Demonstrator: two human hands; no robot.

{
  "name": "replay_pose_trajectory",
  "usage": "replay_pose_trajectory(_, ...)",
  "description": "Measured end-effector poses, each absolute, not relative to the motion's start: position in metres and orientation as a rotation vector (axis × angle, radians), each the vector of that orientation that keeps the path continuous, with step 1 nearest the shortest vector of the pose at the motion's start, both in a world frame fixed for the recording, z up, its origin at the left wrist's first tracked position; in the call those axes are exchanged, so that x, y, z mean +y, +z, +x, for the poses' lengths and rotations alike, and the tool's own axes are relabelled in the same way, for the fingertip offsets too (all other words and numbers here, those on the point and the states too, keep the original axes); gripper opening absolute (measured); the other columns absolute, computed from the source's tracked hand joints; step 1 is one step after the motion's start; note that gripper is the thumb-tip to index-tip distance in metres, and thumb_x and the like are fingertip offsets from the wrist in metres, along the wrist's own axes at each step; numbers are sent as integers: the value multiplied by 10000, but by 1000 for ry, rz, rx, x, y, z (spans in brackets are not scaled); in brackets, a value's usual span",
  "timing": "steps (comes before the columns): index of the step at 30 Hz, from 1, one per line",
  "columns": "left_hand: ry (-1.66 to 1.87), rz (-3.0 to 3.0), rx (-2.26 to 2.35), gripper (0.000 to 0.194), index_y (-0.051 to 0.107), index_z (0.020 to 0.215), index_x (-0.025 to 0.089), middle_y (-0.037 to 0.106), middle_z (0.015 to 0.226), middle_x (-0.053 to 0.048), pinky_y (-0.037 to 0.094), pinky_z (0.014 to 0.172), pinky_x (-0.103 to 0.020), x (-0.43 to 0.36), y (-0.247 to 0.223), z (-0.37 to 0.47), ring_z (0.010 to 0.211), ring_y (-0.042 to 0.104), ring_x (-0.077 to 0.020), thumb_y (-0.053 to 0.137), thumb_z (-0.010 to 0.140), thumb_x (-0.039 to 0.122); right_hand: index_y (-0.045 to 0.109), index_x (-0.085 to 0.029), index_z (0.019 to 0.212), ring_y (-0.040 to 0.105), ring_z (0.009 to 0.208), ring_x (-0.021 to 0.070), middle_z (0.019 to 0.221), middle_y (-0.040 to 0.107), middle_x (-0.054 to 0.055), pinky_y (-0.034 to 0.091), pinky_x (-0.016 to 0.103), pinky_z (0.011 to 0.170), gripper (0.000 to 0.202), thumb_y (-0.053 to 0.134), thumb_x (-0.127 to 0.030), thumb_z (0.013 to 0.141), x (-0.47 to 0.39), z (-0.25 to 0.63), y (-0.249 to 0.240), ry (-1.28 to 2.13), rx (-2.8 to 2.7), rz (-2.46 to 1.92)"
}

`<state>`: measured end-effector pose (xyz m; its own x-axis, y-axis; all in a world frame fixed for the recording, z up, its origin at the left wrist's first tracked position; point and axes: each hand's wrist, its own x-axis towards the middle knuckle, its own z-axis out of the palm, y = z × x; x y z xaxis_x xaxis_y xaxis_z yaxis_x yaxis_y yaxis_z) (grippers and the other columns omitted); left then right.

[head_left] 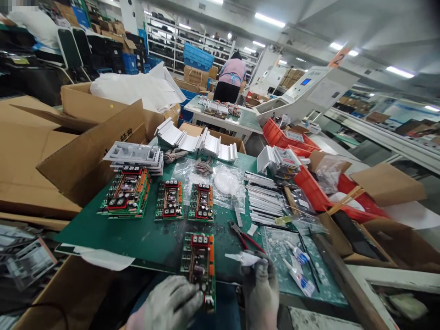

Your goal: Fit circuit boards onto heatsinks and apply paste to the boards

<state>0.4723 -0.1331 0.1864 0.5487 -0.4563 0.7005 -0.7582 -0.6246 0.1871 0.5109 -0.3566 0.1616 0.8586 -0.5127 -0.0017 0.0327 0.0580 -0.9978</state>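
Observation:
A green circuit board with red-framed and orange parts reaches over the table's front edge. My left hand, in a grey glove, touches its lower left side, fingers close together; what they grip, if anything, is hidden. My right hand, also gloved, is closed around a white glue tube, its nozzle pointing left toward the board without touching it. Two single boards, one on the left and one on the right, lie farther back. A stack of boards stands at the left.
Red-handled cutters lie beyond the right hand. Two glue tubes rest on plastic at the right. White strips, white profiles and grey housings are farther back. Cardboard boxes flank the left; a person stands behind.

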Motion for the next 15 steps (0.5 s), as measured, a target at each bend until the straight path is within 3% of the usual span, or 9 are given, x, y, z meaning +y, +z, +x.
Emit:
replay_pose_trajectory(4,866,2259,-905,173,639,1052,204,717,929,-10,464,996,-315,-136,164,470,919,655,-158,513,966,287,671,-203,960,681,744,208,860,735,58,561,308,645,382,698,-535,772,-340,523,181,-376,365,-1519)
replay_pose_trajectory(8,845,2419,-730,592,589,1199,149,669,1204,-113,271,1179,-433,-130,152,476,1230,549,-281,624,804,589,718,-180,872,690,851,241,913,756,86,552,337,744,303,759,-435,714,-330,529,194,-379,275,-1668)
replay_pose_trajectory(15,874,2418,-717,561,587,1219,202,703,1143,-78,227,1200,-425,-129,136,476,1215,572,-268,638,783,553,721,-223,897,708,764,189,877,760,42,564,277,666,165,638,-355,844,-318,531,208,-521,-50,-1915)
